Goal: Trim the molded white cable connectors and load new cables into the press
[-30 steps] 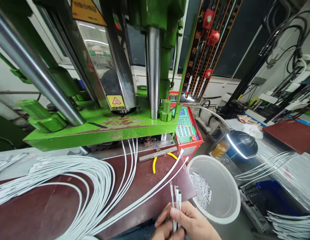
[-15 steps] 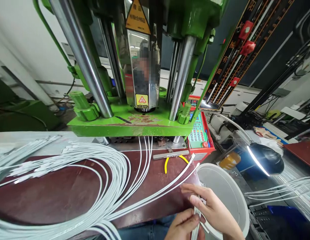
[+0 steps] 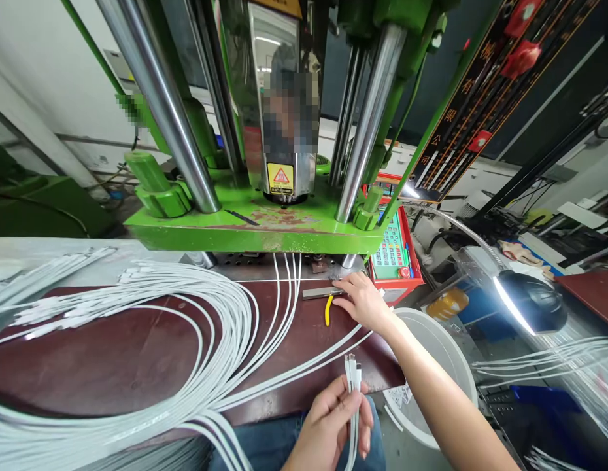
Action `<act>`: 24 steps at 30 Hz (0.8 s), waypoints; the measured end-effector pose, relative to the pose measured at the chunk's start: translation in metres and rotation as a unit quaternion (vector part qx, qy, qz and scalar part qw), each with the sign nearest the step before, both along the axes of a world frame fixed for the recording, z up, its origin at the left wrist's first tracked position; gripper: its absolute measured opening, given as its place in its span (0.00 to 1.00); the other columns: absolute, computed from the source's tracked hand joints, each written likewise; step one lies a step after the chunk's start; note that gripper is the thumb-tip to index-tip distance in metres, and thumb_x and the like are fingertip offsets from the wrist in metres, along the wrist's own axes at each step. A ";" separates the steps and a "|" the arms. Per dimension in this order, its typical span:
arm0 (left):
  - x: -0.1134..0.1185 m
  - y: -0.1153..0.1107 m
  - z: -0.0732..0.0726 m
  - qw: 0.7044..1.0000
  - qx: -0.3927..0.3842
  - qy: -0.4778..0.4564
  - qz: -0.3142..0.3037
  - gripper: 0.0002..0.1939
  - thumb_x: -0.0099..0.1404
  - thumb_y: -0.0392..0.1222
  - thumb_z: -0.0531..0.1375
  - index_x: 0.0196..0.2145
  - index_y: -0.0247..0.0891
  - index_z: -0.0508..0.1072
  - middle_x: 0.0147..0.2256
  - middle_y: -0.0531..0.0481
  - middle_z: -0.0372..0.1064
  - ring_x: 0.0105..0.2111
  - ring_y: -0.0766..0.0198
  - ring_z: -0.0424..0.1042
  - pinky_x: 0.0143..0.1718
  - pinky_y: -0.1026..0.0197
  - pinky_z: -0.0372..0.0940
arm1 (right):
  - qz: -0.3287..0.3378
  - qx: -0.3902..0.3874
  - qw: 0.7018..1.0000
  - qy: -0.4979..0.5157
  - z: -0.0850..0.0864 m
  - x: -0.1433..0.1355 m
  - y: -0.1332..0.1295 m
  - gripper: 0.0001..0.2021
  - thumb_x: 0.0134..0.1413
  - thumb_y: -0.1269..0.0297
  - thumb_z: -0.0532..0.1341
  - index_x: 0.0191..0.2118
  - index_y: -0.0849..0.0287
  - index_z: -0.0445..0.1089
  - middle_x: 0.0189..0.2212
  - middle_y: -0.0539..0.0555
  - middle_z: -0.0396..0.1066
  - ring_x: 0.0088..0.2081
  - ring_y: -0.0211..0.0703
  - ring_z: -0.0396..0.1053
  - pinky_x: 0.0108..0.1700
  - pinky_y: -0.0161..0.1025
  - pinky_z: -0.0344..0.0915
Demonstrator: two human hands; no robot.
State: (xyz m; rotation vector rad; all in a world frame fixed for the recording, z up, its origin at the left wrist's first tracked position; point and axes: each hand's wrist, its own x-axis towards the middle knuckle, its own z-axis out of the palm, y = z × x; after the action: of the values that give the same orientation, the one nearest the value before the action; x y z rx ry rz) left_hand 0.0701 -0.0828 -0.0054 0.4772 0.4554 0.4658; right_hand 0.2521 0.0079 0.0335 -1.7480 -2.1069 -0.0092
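My left hand [image 3: 331,422] is closed around a small bundle of white cables [image 3: 353,402], their connector ends pointing up, at the front edge of the table. My right hand [image 3: 360,301] reaches over the table at the foot of the green press, thumb and fingers apart. Beneath its fingertips are yellow-handled pliers [image 3: 328,311], partly covered by the hand, by a flat metal bar [image 3: 316,294]. A large coil of white cables [image 3: 230,327] lies to the left on the brown table, with a few strands running under the press.
The green press [image 3: 255,239] stands in front, with a red-framed control panel [image 3: 392,255] at its right. A pale bin [image 3: 461,373] holding scraps is below the table's right side. A black lamp [image 3: 529,304] on a bendable neck is farther right.
My right hand has left the cable bundle and moved up and forward to the pliers. My left hand keeps the bundle, now raised with connector ends in sight. The view has shifted slightly.
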 end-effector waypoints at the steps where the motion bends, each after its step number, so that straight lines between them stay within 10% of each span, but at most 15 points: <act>1: -0.001 0.000 0.002 1.000 0.002 0.004 0.002 0.14 0.59 0.48 0.63 0.35 0.35 0.68 0.23 0.52 0.68 0.17 0.69 0.65 0.18 0.66 0.58 | 0.003 -0.001 1.000 -0.007 -0.005 0.000 0.007 0.14 0.59 0.63 0.60 0.50 0.61 0.69 0.41 0.60 0.67 0.43 0.52 0.62 0.47 0.50 0.63; 7: -0.002 -0.003 0.006 0.999 0.029 0.029 -0.009 0.17 0.57 0.52 0.63 0.30 0.35 0.66 0.24 0.49 0.71 0.17 0.69 0.66 0.18 0.66 0.60 | 0.016 -0.012 1.000 -0.024 -0.002 0.001 0.001 0.10 0.63 0.64 0.54 0.44 0.63 0.67 0.41 0.61 0.66 0.44 0.51 0.63 0.46 0.45 0.63; 14: 0.003 -0.011 0.011 0.992 0.094 0.077 -0.022 0.18 0.60 0.53 0.60 0.26 0.35 0.65 0.20 0.54 0.66 0.13 0.72 0.61 0.16 0.68 0.57 | -0.107 -0.036 0.984 0.137 0.031 0.002 -0.081 0.11 0.64 0.58 0.54 0.45 0.59 0.64 0.28 0.51 0.66 0.28 0.41 0.63 0.32 0.37 0.59; 19: 0.007 -0.014 0.011 0.981 0.146 0.110 -0.066 0.20 0.60 0.55 0.59 0.24 0.35 0.64 0.18 0.53 0.66 0.14 0.71 0.62 0.17 0.68 0.55 | -0.139 -0.171 0.859 0.462 0.038 -0.009 -0.128 0.17 0.60 0.52 0.56 0.46 0.60 0.70 0.23 0.47 0.61 0.23 0.36 0.57 0.25 0.33 0.54; 24: 0.008 -0.016 0.012 0.964 0.184 0.153 -0.117 0.19 0.59 0.57 0.59 0.26 0.36 0.65 0.15 0.56 0.63 0.12 0.73 0.55 0.15 0.69 0.48 | -0.123 -0.207 0.779 0.580 0.033 -0.017 -0.143 0.19 0.60 0.51 0.56 0.51 0.55 0.72 0.26 0.49 0.65 0.25 0.36 0.57 0.26 0.32 0.53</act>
State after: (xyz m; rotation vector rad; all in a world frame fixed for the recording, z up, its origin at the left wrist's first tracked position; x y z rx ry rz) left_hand 0.0777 -0.0991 0.0063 0.9596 0.6051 0.2464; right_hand 0.2352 -0.1349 0.0668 -1.5311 -0.9698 1.2077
